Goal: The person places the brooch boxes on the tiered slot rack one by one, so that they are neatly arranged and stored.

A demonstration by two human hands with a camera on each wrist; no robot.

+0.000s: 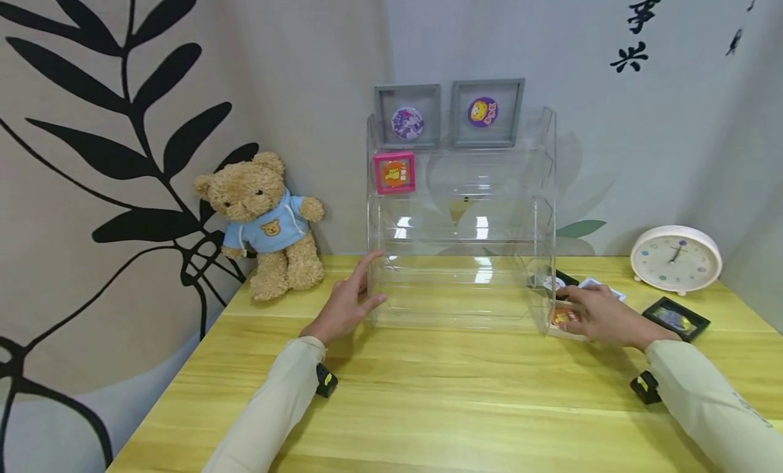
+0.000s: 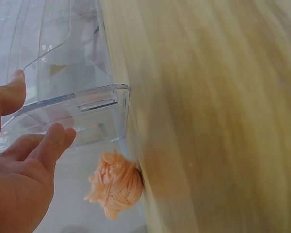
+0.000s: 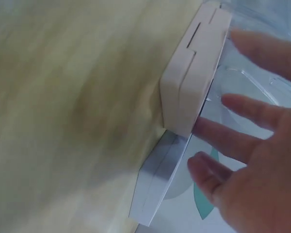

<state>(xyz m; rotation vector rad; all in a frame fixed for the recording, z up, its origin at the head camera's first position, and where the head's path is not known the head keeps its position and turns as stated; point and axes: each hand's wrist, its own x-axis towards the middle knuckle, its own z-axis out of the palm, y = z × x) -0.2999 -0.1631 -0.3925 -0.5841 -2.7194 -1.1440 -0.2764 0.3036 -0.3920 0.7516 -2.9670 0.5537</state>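
Observation:
A clear acrylic tiered rack [image 1: 465, 283] stands on the wooden table. My left hand [image 1: 350, 302] is at its left side; in the left wrist view the thumb [image 2: 12, 94] and fingers [image 2: 53, 145] lie apart about a side panel's edge. By the rack's lower right corner, my right hand [image 1: 602, 317] reaches over a small pale frame [image 1: 561, 315] with an orange picture. Seen from the right wrist, its fingers [image 3: 228, 141] are spread beside the pale frame [image 3: 191, 77], a fingertip at its edge. A white frame [image 3: 155, 177] is close by.
Two grey frames [image 1: 408, 97] and a pink frame [image 1: 394, 188] sit on the upper tiers. Black frames [image 1: 675, 319] and a round clock [image 1: 675, 259] are at right. A teddy bear [image 1: 263, 221] sits at left. A peach ball of strands [image 2: 115, 185] lies near the rack.

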